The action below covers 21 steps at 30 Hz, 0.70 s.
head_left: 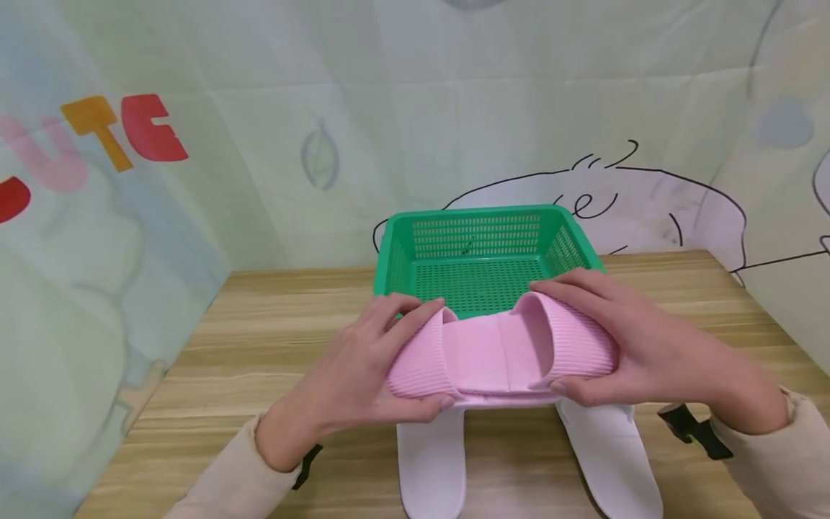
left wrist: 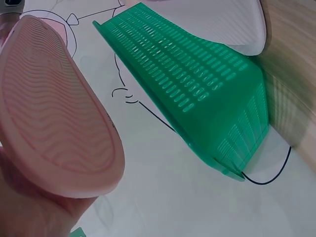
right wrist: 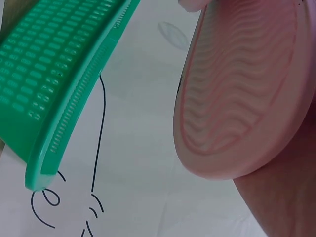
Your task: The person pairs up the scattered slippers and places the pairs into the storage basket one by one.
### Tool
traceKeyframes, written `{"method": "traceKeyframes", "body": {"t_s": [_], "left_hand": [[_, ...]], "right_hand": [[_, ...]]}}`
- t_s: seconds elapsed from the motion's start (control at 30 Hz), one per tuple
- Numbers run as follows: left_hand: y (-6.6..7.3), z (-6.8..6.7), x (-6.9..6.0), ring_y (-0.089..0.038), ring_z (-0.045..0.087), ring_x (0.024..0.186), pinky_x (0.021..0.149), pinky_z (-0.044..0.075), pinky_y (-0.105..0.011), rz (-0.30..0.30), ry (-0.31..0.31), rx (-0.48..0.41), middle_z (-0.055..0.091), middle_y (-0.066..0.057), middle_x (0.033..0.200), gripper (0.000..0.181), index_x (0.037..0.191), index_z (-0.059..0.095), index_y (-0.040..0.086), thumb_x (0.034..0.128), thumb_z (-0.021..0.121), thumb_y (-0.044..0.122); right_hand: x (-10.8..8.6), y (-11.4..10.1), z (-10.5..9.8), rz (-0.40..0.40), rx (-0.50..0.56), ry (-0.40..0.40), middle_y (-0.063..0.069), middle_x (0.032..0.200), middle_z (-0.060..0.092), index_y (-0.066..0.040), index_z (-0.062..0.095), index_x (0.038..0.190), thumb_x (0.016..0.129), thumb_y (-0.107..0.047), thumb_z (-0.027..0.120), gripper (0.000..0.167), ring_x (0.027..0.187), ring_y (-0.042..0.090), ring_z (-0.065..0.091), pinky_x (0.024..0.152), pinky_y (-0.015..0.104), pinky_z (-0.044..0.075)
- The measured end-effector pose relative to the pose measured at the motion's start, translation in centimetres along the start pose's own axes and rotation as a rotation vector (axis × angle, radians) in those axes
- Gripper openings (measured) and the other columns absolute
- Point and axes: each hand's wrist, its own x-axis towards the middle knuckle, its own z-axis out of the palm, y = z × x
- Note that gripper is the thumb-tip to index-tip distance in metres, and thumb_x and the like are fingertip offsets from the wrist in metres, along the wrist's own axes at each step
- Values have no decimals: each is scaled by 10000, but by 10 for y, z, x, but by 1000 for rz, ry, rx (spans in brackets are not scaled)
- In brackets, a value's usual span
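Note:
Both hands hold a pair of pink slippers [head_left: 476, 355] level above the table, their ribbed straps at opposite outer ends. My left hand [head_left: 363, 367] grips the left strap, fingers over the top and thumb along the near edge. At the other end, my right hand [head_left: 655, 346] holds the right strap in the same way. A seam shows where the slippers meet in the middle; how far they overlap I cannot tell. Wavy-patterned pink soles [left wrist: 59, 108] fill part of both wrist views. Underneath, two white slippers [head_left: 432, 461] lie on the table, partly hidden.
Just beyond the hands stands a green perforated basket [head_left: 476, 213] on the wood-grain table [head_left: 285, 317]. Nothing shows inside its visible part. A printed cloth backdrop [head_left: 272, 144] hangs behind and along the sides.

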Motion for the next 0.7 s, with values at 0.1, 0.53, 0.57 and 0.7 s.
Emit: {"method": "traceKeyframes", "body": {"t_s": [0.1,0.53,0.57,0.7], "left_hand": [[0,1,0,-182,579,1131,760,595,-287,6,-1,1,603,-54,1304,933,1498,581,101,751,877,577],[2,5,1,-175,578,1132,734,594,-264,3,16,-11,606,-44,1293,926,1490,588,104,746,875,577],[3,5,1,-175,578,1128,734,593,-264,6,19,-11,606,-43,1292,925,1487,590,103,746,876,578],[3,5,0,-175,577,1128,735,591,-259,14,24,-11,606,-41,1290,929,1486,591,107,741,876,583]], "right_hand": [[2,-1,4,-3,27,-13,-116,1389,532,-184,546,1523,751,-320,954,883,1134,57,513,776,229,557],[4,-3,14,-1,19,-3,-99,1423,517,-174,527,1543,760,-358,956,912,1222,66,471,814,237,563],[5,-3,14,-1,17,-4,-102,1422,518,-179,527,1543,762,-371,954,910,1224,66,470,816,236,561],[6,-5,16,8,9,-5,-104,1423,520,-182,529,1537,762,-393,954,909,1232,64,469,820,243,564]]}}
